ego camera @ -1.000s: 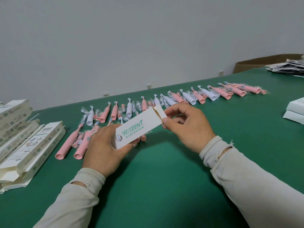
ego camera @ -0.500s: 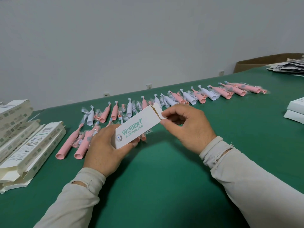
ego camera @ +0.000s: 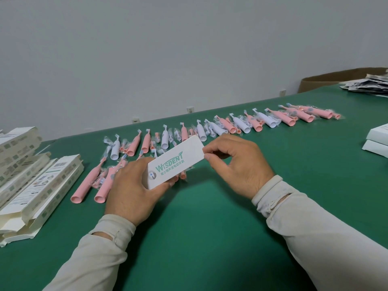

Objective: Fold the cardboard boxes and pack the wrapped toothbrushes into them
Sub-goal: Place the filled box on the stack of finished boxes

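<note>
At far left, flat boxes (ego camera: 31, 185) lay stacked on the green table (ego camera: 210, 238). Left hand (ego camera: 134, 185) gripped the near end of a white box (ego camera: 174, 162), held above the table; right hand (ego camera: 237, 162) pinched its far end. Wrapped toothbrushes (ego camera: 241, 124) lined the far side.

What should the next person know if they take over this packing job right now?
Left hand grips the lower end of the white box; right hand pinches its far end, where the flap now looks shut. Whether a brush is inside cannot be seen. Wrapped toothbrushes lie in a row across the green table, flat unfolded boxes at left, two white boxes at right. Left: most brushes remain to be boxed.
</note>
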